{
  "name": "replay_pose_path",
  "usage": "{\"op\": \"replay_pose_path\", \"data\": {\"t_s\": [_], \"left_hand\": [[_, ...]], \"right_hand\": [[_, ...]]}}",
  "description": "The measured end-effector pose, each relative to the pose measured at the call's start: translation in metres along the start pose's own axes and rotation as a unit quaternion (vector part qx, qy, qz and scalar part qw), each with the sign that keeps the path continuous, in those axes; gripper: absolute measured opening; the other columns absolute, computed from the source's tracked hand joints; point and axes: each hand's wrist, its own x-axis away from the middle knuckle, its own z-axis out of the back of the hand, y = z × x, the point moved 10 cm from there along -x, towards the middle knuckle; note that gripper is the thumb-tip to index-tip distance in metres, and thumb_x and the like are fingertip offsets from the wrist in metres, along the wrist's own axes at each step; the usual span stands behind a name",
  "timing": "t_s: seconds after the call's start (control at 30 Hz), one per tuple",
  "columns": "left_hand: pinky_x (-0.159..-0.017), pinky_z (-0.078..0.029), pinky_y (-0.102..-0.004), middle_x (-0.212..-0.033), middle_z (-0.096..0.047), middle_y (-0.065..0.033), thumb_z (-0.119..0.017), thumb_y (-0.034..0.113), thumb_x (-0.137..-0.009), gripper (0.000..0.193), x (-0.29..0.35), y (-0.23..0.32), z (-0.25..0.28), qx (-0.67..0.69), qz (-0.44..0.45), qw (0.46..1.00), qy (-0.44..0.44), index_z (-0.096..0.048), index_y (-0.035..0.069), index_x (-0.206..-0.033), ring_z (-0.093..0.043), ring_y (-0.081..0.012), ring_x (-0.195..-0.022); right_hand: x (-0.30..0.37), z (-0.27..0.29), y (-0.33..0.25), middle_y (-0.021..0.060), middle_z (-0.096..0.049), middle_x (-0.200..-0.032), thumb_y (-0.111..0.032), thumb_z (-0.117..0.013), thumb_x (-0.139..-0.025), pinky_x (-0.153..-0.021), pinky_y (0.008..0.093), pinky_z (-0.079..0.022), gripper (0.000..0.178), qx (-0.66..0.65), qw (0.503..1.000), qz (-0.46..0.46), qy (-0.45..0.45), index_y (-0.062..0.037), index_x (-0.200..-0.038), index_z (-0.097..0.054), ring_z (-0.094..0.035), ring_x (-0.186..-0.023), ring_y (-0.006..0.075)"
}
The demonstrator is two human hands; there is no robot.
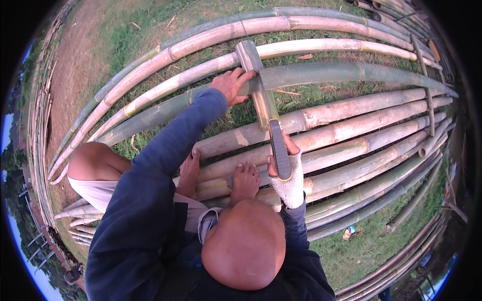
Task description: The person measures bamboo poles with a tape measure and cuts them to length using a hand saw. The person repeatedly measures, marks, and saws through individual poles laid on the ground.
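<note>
My right hand (pixel 287 175), in a white knitted glove with bare fingertips, grips a hand saw by its dark grey handle (pixel 280 150) with yellow edging. The narrow blade points away from me, alongside a short bamboo piece (pixel 249 54) that lies crosswise under a thick green bamboo pole (pixel 316 75) or against it; I cannot tell which. Close left of the blade, my bare left hand (pixel 232 86) is curled over the green pole, thumb and fingers reaching toward the short piece. How deep the blade sits in the pole is hard to see.
Paler bamboo poles (pixel 321 25) run side by side beyond the green one. Several more poles (pixel 346 133) lie under and beside my bare feet (pixel 245 181). A thin crossbar (pixel 428 100) rests over them at right. Grass (pixel 366 251) shows around, with a small colourful scrap (pixel 349 232).
</note>
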Motion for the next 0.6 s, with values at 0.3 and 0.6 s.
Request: {"op": "replay_pose_path", "data": {"t_s": [0.3,0.6], "left_hand": [[-0.096,-0.059,-0.0527,-0.143,-0.053,-0.0101,-0.085,0.040,-0.087,0.085,0.000,-0.006,-0.003,-0.013,0.004,1.000,-0.001,-0.039,0.031,-0.158,-0.064,-0.0372,-0.125],[-0.099,-0.058,-0.0520,-0.140,-0.056,-0.0078,-0.084,0.040,-0.086,0.083,-0.003,-0.006,-0.001,-0.001,0.010,1.000,-0.027,-0.041,0.027,-0.156,-0.064,-0.0343,-0.128]], "right_hand": [[0.092,0.019,0.004,0.0195,-0.060,-0.142,0.009,-0.068,-0.086,-0.101,0.0381,-0.053,0.078,0.012,1.000,-0.012,-0.016,-0.0013,-0.160,-0.042,-0.063,-0.115,0.0223],[-0.039,-0.014,0.012,0.0119,-0.057,-0.146,0.006,-0.065,-0.093,-0.096,0.0284,-0.051,0.069,-0.039,0.999,-0.010,-0.001,-0.0004,-0.158,-0.045,-0.059,-0.107,0.0139]]}}
